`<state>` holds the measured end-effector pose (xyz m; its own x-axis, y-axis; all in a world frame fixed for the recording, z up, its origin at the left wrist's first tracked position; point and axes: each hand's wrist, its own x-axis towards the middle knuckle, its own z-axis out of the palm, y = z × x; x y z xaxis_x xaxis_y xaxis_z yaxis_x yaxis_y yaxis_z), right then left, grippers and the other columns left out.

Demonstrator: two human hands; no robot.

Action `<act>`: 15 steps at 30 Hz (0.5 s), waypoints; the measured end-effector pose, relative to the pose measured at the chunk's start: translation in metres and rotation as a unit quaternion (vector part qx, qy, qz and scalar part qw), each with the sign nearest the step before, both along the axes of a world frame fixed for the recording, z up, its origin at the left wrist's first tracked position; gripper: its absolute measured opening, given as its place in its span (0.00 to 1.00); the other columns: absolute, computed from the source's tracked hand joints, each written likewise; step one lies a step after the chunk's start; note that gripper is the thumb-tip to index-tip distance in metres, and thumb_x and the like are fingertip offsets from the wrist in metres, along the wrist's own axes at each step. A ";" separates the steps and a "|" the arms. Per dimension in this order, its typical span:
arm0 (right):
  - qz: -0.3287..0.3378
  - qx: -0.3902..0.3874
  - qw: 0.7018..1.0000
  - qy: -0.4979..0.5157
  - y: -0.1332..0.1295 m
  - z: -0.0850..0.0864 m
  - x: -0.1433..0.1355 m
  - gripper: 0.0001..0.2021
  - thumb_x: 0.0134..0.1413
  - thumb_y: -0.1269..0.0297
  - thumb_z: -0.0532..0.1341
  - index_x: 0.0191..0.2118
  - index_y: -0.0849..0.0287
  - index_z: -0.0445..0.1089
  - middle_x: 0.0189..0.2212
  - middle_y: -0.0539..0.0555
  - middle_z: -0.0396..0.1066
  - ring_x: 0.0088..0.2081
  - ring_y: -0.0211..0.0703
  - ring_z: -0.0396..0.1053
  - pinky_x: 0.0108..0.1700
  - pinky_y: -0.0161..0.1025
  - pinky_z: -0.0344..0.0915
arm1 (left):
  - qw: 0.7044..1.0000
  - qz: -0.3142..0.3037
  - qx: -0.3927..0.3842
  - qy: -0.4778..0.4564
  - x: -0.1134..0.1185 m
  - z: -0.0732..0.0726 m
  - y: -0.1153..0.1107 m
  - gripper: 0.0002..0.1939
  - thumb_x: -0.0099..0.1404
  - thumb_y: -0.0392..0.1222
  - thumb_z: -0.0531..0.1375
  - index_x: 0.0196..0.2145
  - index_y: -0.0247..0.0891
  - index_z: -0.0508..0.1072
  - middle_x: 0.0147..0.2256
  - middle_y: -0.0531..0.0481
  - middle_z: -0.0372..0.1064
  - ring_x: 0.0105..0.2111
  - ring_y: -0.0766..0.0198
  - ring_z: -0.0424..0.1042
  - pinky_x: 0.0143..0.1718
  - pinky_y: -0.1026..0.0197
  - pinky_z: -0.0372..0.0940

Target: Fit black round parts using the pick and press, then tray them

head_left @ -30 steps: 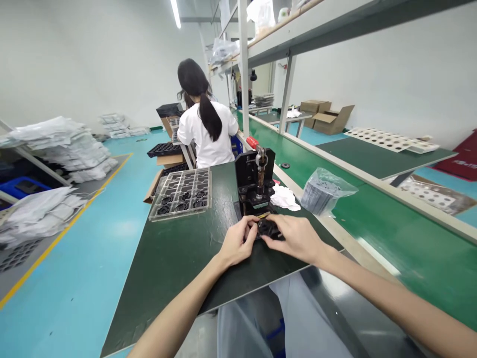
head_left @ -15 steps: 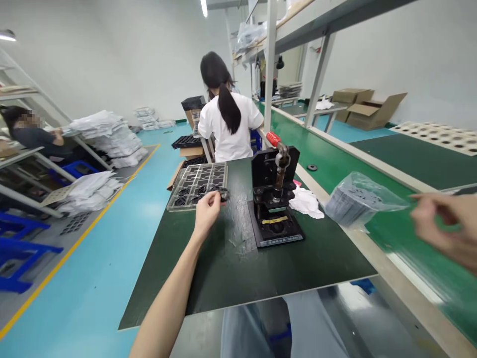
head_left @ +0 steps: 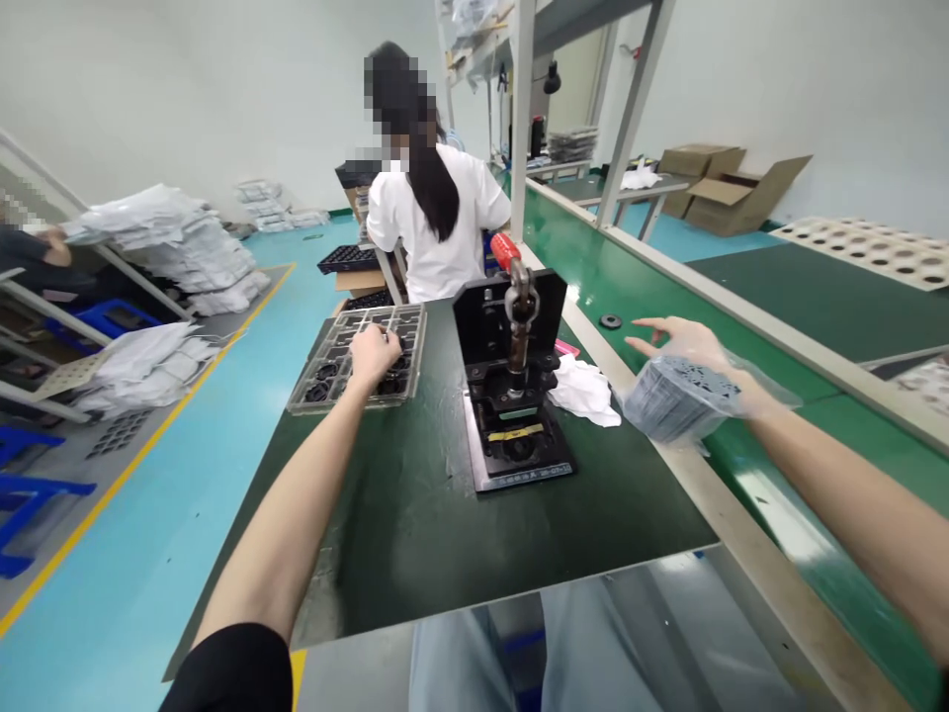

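My left hand (head_left: 376, 354) is over the clear compartment tray (head_left: 419, 371), its fingers curled together and pointing down. Whatever is between those fingertips is hidden by the hand. Round black parts (head_left: 320, 384) lie in the tray's near compartments. My right hand (head_left: 678, 339) is stretched out above the green surface, thumb and fingers apart and holding nothing. A black ring (head_left: 610, 321) lies just beyond its fingertips. The clear plastic bag of stacked dark pieces (head_left: 678, 396) stands in front of that hand and wrist. Between my hands is a black toggle press (head_left: 515, 386) with a red handle.
A crumpled white cloth (head_left: 585, 389) lies right of the press. A pale rail (head_left: 686, 475) separates the dark table (head_left: 415, 534) from the green surface (head_left: 816, 465). A co-worker in a white shirt (head_left: 452, 222) sits beyond the table. Posts (head_left: 521, 119) rise along the bench.
My left hand has moved from beside the tray, where it pinched a small black part, to over the compartments. My right hand has come in from the right edge towards the black ring.
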<state>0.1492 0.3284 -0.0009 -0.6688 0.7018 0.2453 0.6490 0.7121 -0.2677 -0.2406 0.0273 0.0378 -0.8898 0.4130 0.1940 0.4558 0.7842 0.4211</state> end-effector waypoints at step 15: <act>0.004 0.022 0.999 -0.040 0.011 -0.005 -0.036 0.18 0.64 0.56 0.67 0.53 0.62 0.79 0.32 0.54 0.76 0.19 0.25 0.53 0.27 0.31 0.44 | 0.980 -0.162 -0.058 0.100 -0.004 -0.032 -0.025 0.22 0.65 0.42 0.51 0.49 0.28 0.76 0.50 0.27 0.70 0.58 0.39 0.65 0.64 0.40 0.56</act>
